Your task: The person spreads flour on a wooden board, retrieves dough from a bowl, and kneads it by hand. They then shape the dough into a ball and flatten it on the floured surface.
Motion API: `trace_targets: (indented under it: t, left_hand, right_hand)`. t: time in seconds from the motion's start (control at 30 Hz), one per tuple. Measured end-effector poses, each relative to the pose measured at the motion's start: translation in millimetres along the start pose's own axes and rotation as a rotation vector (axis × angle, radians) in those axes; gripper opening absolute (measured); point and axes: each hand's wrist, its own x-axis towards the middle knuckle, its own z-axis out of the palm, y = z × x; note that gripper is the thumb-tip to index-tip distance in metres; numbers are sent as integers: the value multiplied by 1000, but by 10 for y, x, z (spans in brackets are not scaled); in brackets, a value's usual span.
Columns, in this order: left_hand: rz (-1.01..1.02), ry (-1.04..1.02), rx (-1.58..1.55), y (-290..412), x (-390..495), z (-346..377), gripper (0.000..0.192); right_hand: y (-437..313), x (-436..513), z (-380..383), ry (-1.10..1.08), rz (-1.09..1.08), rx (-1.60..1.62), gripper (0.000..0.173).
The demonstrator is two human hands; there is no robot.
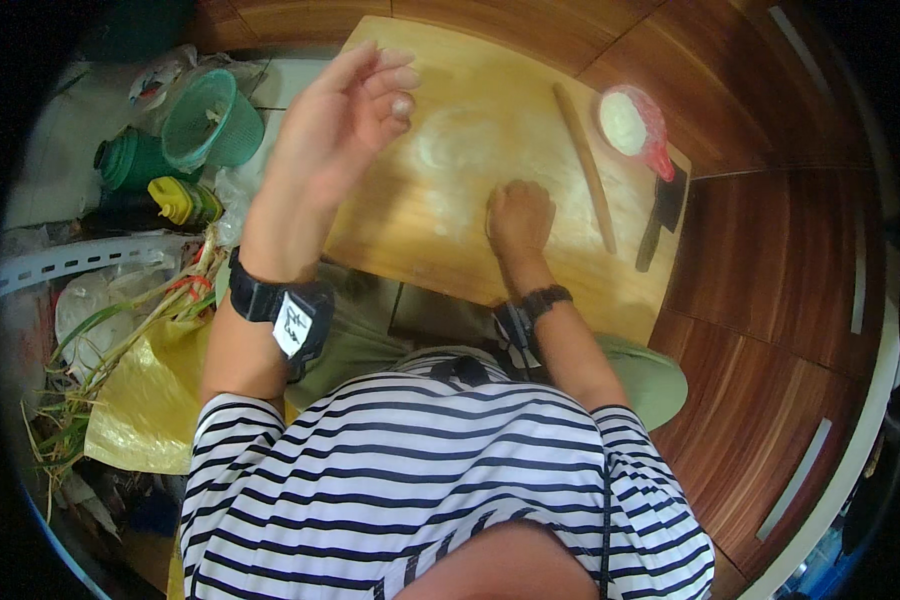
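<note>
My left hand [360, 105] is raised over the left part of a wooden board [465, 67], blurred, with its fingers loosely bent. I see nothing held in it, though one fingertip bears a pale spot. Curled like a fist, my right hand [523, 216] rests at the board's near middle; its underside is hidden. White flour dusts the wood between the hands. To the right of my right hand lies a thin wooden rolling pin [585, 169]. Beyond that stand a pink cup [651, 124] of white powder and a cleaver [660, 214] lying near the right edge.
Wooden cabinet fronts [765, 247] border the board on the right. At left on the floor are a green plastic basket [225, 131], a yellow bottle [184, 201], scallions [142, 307] and a yellow plastic bag [146, 405]. Each wrist wears a black strapped device.
</note>
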Motion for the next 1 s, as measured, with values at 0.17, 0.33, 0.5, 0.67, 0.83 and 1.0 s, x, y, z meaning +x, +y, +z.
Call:
trace_targets:
  t: [0.17, 0.33, 0.5, 0.67, 0.83, 1.0]
  left_hand:
    - [-4, 22, 42, -53, 48, 39, 31]
    - [-30, 103, 14, 7, -6, -8, 30]
    - [26, -18, 29, 29, -59, 5, 30]
    - [20, -18, 61, -17, -8, 75, 31]
    - [30, 60, 69, 15, 0, 9, 31]
    - [96, -9, 53, 65, 18, -68, 31]
  right_hand:
    - [149, 395, 240, 2, -69, -30, 36]
    - [166, 260, -24, -37, -152, 123, 34]
    - [-89, -225, -25, 51, -100, 44, 31]
    - [-96, 196, 175, 0, -32, -29, 33]
    - [-44, -94, -21, -118, -124, 65, 33]
    - [-74, -817, -236, -49, -339, 41, 67]
